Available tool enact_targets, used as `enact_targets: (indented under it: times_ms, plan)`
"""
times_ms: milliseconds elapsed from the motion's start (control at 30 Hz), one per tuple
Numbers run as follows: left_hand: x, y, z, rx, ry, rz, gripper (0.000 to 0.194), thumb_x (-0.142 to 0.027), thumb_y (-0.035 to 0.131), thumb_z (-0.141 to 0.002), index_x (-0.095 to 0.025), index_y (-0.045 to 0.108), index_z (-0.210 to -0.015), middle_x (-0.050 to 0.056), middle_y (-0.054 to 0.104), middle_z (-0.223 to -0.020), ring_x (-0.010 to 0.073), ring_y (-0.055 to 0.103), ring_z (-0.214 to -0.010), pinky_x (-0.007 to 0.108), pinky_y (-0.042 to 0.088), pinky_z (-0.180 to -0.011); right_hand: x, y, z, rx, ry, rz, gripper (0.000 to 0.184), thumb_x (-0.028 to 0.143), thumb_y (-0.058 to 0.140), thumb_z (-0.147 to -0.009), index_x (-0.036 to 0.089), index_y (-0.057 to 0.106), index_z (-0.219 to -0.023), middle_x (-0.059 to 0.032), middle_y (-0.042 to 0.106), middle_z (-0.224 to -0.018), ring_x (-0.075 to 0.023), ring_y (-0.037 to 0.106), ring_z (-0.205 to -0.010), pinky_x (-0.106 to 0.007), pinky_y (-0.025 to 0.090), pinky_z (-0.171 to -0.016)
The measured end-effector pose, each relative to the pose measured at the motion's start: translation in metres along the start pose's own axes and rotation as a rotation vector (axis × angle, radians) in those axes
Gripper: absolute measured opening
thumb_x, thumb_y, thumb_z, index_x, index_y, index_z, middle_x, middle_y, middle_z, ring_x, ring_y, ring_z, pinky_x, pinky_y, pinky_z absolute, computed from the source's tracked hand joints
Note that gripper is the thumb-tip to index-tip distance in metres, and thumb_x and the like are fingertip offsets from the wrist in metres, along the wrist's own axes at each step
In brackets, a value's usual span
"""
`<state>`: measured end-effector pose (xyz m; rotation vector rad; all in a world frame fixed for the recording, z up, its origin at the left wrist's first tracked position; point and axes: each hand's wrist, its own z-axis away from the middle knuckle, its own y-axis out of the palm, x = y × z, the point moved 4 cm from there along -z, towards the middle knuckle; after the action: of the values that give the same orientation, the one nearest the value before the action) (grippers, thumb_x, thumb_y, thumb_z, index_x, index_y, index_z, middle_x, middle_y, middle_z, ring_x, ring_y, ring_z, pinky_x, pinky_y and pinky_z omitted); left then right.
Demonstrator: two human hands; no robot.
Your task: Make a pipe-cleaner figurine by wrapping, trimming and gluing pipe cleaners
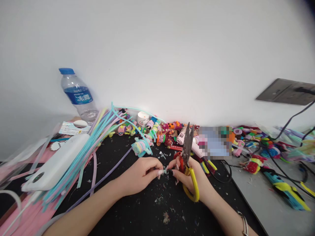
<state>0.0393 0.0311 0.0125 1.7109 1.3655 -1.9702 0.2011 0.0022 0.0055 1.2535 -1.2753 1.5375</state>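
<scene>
My left hand [145, 173] is closed in a pinch above the black tabletop, its fingertips on a tiny bit of pale fluff [165, 171]. My right hand [189, 175] faces it a short way off and holds scissors [187, 147]. The blades point up and a yellow handle loop hangs below the palm; a red part shows near the fingers. Thumb and forefinger of this hand also come together close to the fluff, whose kind is too small to tell. A pastel pipe-cleaner figure [140, 147] lies beyond my left hand.
Pastel pipe cleaners [103, 127] lie in a bundle at left beside a white device [57, 164]. A water bottle [78, 93] leans against the wall. Several fuzzy figures [162, 136] line the back. Fluff scraps litter the black surface [128, 209]. Cables [278, 160] cross the right.
</scene>
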Motion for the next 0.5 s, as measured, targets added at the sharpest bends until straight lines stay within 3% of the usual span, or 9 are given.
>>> enact_targets:
  times_ms: [167, 500]
  plan:
    - [-0.0029, 0.0056, 0.0014, 0.051, 0.053, -0.069, 0.017, -0.023, 0.045, -0.087, -0.017, 0.059, -0.079, 0.0, 0.058, -0.074, 0.0123, 0.051, -0.069, 0.023, 0.037, -0.066, -0.0036, 0.0036, 0.0006, 0.027, 0.034, -0.029, 0.028, 0.029, 0.064, -0.076, 0.022, 0.037, -0.075, 0.001, 0.06, -0.08, -0.011, 0.051, -0.06, -0.025, 0.046, -0.055]
    - [0.0001, 0.0064, 0.0009, 0.036, 0.051, -0.096, 0.016, -0.022, 0.045, -0.087, -0.017, 0.056, -0.077, -0.001, 0.054, -0.072, 0.0117, 0.049, -0.067, 0.022, 0.035, -0.063, 0.0024, 0.0042, -0.0003, 0.034, 0.029, -0.036, 0.028, 0.026, 0.067, -0.073, 0.021, 0.039, -0.074, 0.002, 0.059, -0.077, -0.0108, 0.05, -0.061, -0.024, 0.046, -0.055]
